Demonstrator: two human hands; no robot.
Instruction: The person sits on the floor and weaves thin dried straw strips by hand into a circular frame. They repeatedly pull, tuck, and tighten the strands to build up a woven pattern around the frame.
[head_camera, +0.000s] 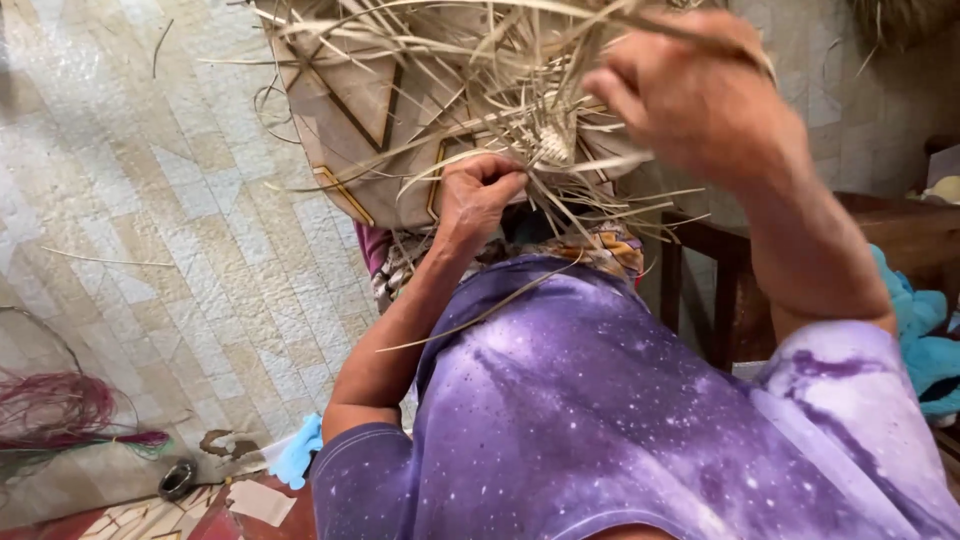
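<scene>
Right at the centre, a small woven start of pale straw (553, 143) sits up in front of the person's chest, its loose strands (430, 70) fanning out in every direction over a tan cushion with dark angular lines (345, 100). The left hand (478, 195) is curled tight just below the weave, fingers pinching a few strands. The right hand (690, 95) comes in from above and to the side, blurred, fingers bent around strands at the top edge; how firmly it grips I cannot tell. Below both arms spreads a purple speckled shirt (600, 420). Further out, a patterned beige tiled floor (150, 200) carries stray straws, a bundle of magenta and green fibre (60, 415) at the left edge, and a small dark roll (177, 480). A dark wooden bench (900, 235) stands to the right, turquoise cloth (925, 340) beside it.
</scene>
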